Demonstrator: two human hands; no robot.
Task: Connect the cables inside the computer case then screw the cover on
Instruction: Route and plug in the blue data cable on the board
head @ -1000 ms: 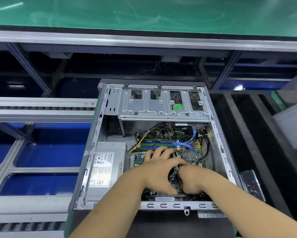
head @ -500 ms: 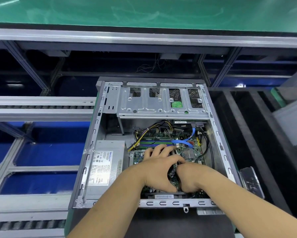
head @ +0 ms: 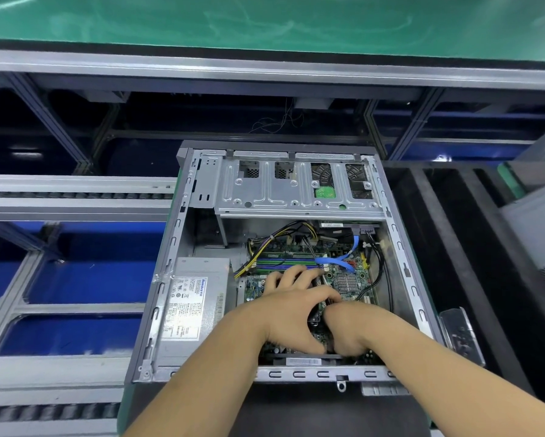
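Open grey sheet-metal case lies cover-off on a conveyor. Both hands reach inside over the green motherboard: left hand with fingers spread, right hand curled, its grip hidden. Boxy power supply label unreadable.

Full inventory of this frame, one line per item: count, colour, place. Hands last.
computer case: 1, grey, centre, cover off
drive cage: 1, silver, far end of case
power supply: 1, grey with white label, left side in case
motherboard: 1, green, case floor
blue cables: 2 at least, flat, right of centre over board
yellow-and-black wire bundle: 1, from the power supply side towards the cage
black cables: a few, along right wall
metal bracket: 1, silver, outside the case on its right
roller conveyor: 1, grey, left
left hand: fingers spread over board
right hand: curled beside left hand, what it holds is hidden
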